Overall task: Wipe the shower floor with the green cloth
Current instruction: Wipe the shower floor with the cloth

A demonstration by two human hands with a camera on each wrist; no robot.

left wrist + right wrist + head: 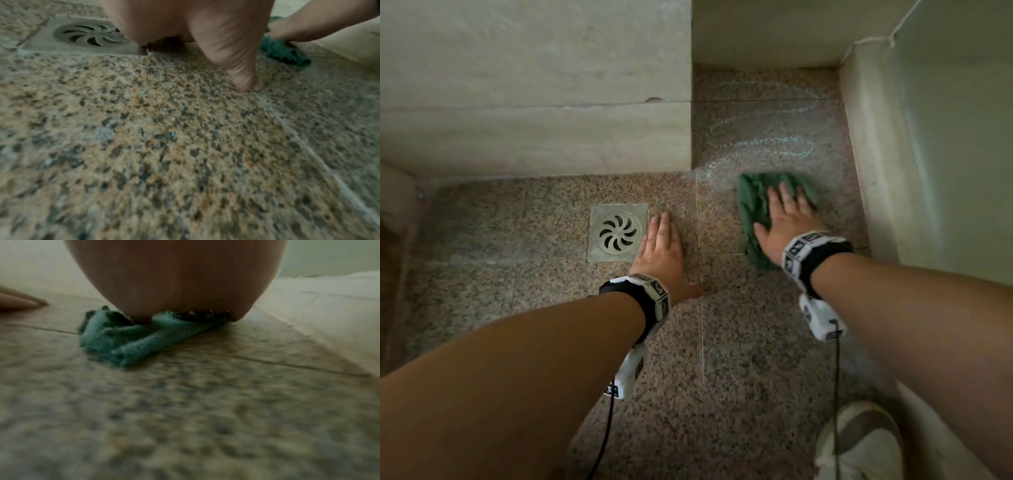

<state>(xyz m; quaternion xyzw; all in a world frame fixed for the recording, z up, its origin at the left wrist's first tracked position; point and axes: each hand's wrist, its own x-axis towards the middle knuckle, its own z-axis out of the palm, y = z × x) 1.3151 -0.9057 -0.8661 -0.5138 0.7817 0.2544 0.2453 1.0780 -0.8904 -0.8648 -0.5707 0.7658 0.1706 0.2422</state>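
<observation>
Just beyond the fingertips of the left hand (659, 251) and slightly to its outer side sits a square metal drain (618, 233) with a swirl-cut grate; that hand lies flat on the speckled shower floor (739, 377), fingers straight and together, gripping nothing — in the left wrist view the thumb tip presses down beside a pale grout line, and it reads as a brace for the body's weight. Across that grout line, well apart from the left hand, the right hand (787, 216) is spread palm-down on the green cloth (755, 202), fingers extended and pressing it to the stone, not curled round it. The wiping stroke itself looks to be the step in hand: the cloth's edges are smeared with blur, and beyond the right fingertips a faint looping trail of whitish-blue residue (763, 137) runs toward the far corner, so a good part of the floor seems not yet wiped. The next move, as I judge it, calls for steady downward pressure while pushing the cloth forward over those loops and close along the wall base on the hand's outer side, without letting the fabric bunch out from under the palm. The cloth is a deep teal-green, nubby like terry, folded and rumpled — in the right wrist view thick rolled folds stick out from under the heel of the hand toward the wrist.
</observation>
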